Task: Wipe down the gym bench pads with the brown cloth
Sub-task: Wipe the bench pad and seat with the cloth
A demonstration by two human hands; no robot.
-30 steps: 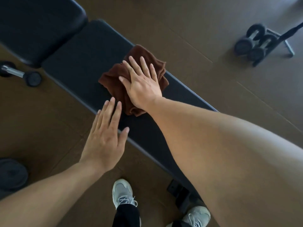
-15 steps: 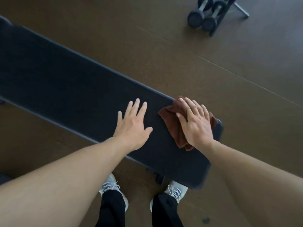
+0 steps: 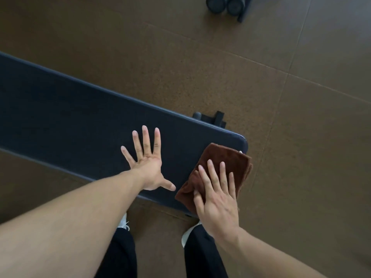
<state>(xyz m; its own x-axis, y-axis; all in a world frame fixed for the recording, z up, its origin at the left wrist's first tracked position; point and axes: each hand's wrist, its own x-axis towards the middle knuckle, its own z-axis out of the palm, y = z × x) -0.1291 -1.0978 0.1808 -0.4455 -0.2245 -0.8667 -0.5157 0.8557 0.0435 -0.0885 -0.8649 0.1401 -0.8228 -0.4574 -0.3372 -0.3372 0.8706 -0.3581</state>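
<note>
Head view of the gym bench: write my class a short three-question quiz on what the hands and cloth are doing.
1. True or false: the left hand grips the brown cloth.
2. Which hand presses the cloth? A) left B) right C) both
3. Fill in: the cloth lies at the ___ of the bench pad.

Key: 1 false, it lies flat on the pad with fingers spread; 2 B, the right hand; 3 end, overhanging the edge.

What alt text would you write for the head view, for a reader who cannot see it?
A right hand presses a brown cloth flat onto the end of a dark bench pad, while the left hand rests spread on the pad beside it. Dumbbells lie on the brown floor beyond.
</note>
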